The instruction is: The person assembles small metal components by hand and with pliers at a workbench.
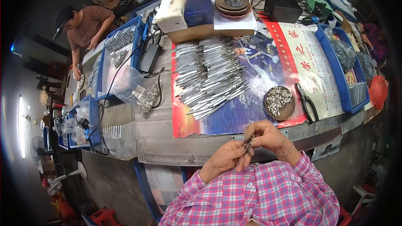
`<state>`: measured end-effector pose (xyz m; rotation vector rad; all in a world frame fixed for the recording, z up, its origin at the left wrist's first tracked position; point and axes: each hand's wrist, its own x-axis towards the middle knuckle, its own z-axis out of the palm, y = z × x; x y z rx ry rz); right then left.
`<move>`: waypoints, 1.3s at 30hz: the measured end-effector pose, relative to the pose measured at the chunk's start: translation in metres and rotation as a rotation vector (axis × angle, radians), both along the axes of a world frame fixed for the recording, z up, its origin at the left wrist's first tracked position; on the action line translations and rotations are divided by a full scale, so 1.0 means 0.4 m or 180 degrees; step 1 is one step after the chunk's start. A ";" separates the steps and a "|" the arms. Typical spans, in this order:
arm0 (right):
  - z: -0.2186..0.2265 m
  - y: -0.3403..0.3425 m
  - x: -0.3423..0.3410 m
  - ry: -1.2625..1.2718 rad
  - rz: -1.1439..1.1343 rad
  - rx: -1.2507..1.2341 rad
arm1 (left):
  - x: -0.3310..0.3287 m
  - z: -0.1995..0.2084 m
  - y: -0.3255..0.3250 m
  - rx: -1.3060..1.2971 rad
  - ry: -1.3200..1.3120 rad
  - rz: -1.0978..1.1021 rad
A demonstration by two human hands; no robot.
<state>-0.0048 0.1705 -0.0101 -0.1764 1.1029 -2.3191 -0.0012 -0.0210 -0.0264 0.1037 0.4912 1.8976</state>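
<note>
Lying heaped left of the bowl (287,113), the metal strips (209,75) could slide if bumped. Near-left of the bowl, the left hand (226,155) and right hand (269,136) pinch what seems a small dark piece (248,143); a loose grip could drop it.

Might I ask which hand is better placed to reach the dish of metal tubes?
Probably the right hand: it is nearer the round dish, while the left hand is farther left.
</note>
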 end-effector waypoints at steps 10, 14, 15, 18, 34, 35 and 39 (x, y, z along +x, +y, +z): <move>0.013 -0.061 0.010 0.0313 -0.1067 0.1844 | 0.014 0.001 0.042 -0.2163 0.1606 0.1120; 0.011 -0.046 -0.002 0.0203 -0.1110 0.1725 | 0.005 0.014 0.030 -0.3429 0.4361 0.1601; 0.007 -0.024 -0.006 0.0220 -0.0683 0.1253 | -0.002 0.027 0.015 -0.2417 0.2620 0.0940; 0.000 0.010 -0.008 0.0333 -0.0100 0.0520 | -0.005 0.033 -0.007 -0.0978 0.0502 -0.0002; -0.003 -0.075 -0.009 0.0429 -0.1329 0.2196 | 0.016 -0.011 0.048 -0.3104 0.3445 0.1366; 0.002 -0.067 -0.014 0.0448 -0.1281 0.2184 | 0.012 -0.017 0.047 -0.3464 0.4185 0.1590; 0.031 -0.024 -0.008 0.0033 -0.0383 0.0713 | 0.012 0.007 0.001 -0.0700 0.0386 0.0277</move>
